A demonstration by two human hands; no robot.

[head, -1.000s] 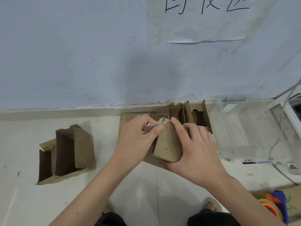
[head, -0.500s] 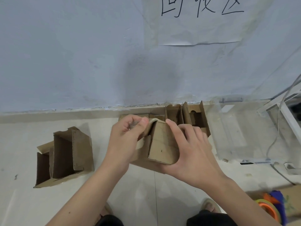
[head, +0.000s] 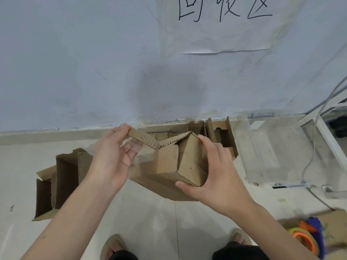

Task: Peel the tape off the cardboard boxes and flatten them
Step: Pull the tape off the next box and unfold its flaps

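While both hands work above the pale tiled floor point(head: 157, 218), the small cardboard box point(head: 180, 162) sits between them, held up in front of the wall, over more flattened cardboard point(head: 165, 190). Its top flap point(head: 144, 140) is lifted toward the left, and a strip of clear tape point(head: 139, 152) hangs from that flap's underside. Handwritten black characters on the paper sign point(head: 223, 32) taped to the wall read 回收区. The left hand point(head: 112, 158) pinches the raised flap's tip between thumb and fingers, the tape lying against its palm. The right hand point(head: 216, 175) clamps the box's right end, thumb at the lower corner and fingers over the top edge. Another opened box point(head: 62, 177) stands on the floor to the left.
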